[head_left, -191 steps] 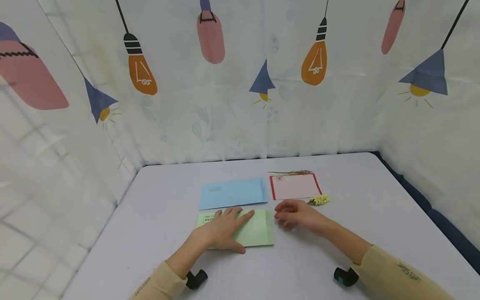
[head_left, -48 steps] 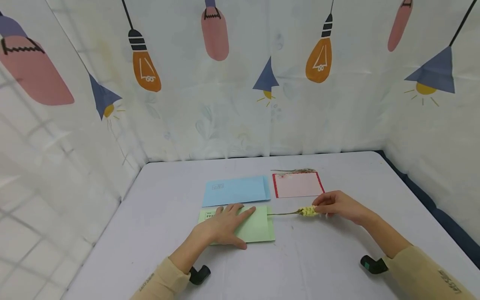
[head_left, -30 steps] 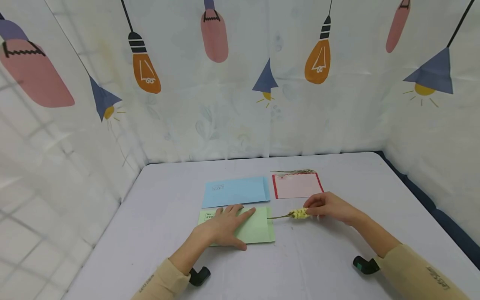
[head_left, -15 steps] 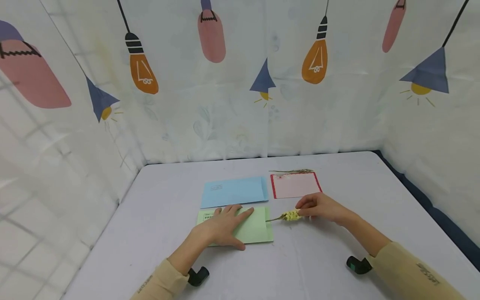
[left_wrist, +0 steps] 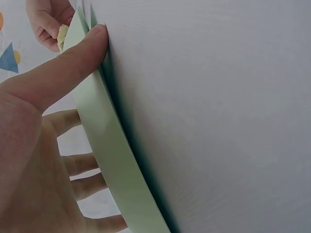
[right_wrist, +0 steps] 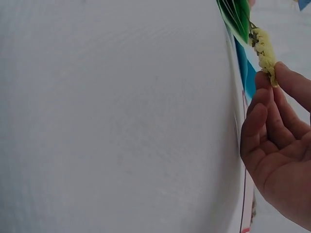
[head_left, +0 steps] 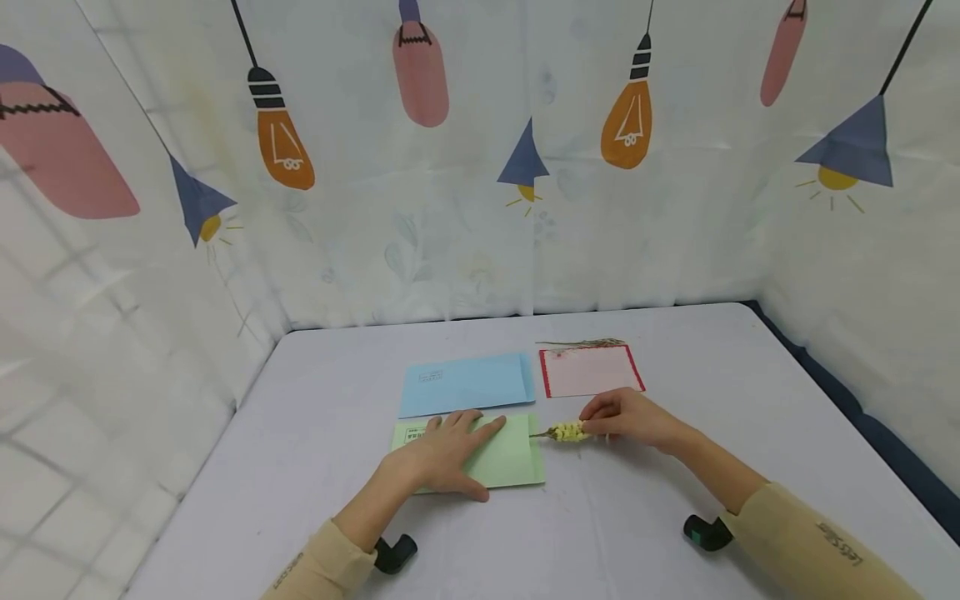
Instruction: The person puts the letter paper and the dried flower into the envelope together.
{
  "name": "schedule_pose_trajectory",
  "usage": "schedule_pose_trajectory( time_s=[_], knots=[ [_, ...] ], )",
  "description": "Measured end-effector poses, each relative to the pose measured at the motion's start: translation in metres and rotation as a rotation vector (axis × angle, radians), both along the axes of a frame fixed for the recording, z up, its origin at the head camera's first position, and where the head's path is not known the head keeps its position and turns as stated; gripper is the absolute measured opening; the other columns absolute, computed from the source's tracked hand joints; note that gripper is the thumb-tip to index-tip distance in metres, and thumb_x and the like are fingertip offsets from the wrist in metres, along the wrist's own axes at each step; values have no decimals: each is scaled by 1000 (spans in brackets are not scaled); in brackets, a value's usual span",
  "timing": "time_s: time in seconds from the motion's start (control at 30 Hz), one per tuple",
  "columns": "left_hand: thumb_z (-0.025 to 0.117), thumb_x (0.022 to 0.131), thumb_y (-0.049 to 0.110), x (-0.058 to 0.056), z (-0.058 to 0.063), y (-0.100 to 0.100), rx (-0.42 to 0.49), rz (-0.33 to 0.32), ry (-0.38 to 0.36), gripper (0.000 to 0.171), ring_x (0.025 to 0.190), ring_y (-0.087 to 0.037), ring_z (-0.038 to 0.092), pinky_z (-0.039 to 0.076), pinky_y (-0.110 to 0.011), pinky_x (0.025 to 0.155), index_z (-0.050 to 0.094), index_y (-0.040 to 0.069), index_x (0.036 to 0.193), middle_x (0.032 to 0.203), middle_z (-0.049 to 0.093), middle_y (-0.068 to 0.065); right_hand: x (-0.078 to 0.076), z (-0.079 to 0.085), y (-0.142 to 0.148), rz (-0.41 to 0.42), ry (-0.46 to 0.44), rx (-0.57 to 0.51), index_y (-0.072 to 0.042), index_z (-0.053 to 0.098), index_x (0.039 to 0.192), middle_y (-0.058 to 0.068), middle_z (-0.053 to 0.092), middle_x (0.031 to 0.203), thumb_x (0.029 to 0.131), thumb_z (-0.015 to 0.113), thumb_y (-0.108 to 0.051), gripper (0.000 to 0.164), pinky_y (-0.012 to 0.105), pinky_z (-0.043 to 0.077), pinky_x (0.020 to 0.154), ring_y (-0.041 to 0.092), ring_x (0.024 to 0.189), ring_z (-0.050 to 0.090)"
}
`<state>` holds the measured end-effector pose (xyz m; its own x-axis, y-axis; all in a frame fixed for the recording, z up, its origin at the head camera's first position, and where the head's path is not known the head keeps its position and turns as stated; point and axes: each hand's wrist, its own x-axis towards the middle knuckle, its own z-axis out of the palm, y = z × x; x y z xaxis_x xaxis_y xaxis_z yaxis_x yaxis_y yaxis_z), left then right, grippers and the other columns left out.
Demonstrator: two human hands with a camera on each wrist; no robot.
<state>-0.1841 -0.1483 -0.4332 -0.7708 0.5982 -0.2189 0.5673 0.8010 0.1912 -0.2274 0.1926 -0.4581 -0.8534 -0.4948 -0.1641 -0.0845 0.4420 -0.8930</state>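
Note:
My left hand (head_left: 442, 458) rests spread over the light green envelope (head_left: 513, 458), fingers on its top and thumb along its near edge. In the left wrist view the thumb lies by the edge of the green envelope (left_wrist: 104, 141). My right hand (head_left: 633, 423) pinches the tip of a yellow dried flower (head_left: 567, 431) between thumb and fingers. The flower's stem points left into the open right end of the envelope; how far in it reaches is hidden. In the right wrist view the yellow flower head (right_wrist: 265, 51) stays outside the green opening.
Behind the green envelope lies a blue envelope (head_left: 465, 386). A pink card (head_left: 591, 372) with a red border is to its right, with a thin dried sprig (head_left: 592, 343) along its far edge. All lie on a white-covered table (head_left: 337, 392).
My right hand has picked up the yellow flower from beside the pink card. Over the last second and a half it has moved left, and more stem has slid into the green envelope.

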Motion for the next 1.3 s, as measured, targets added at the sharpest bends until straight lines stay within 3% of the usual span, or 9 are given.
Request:
schedule_pose_trajectory(
  time_s=[0.7, 1.3],
  knots=[
    [74, 73, 62, 1, -1, 1, 7, 11, -6, 103, 136, -30, 29, 25, -61, 104, 20, 32, 154, 151, 29, -10, 3, 0, -25, 82, 34, -3, -8, 66, 98, 6, 66, 87, 86, 74, -23, 21, 34, 51, 63, 23, 74, 58],
    [73, 72, 64, 0, -1, 2, -14, 18, 0, 103, 136, -29, 28, 25, -59, 104, 19, 34, 154, 151, 28, -8, 2, -1, -42, 98, 24, -14, -7, 65, 95, 7, 65, 84, 86, 74, -22, 20, 37, 53, 63, 24, 67, 60]
  ],
)
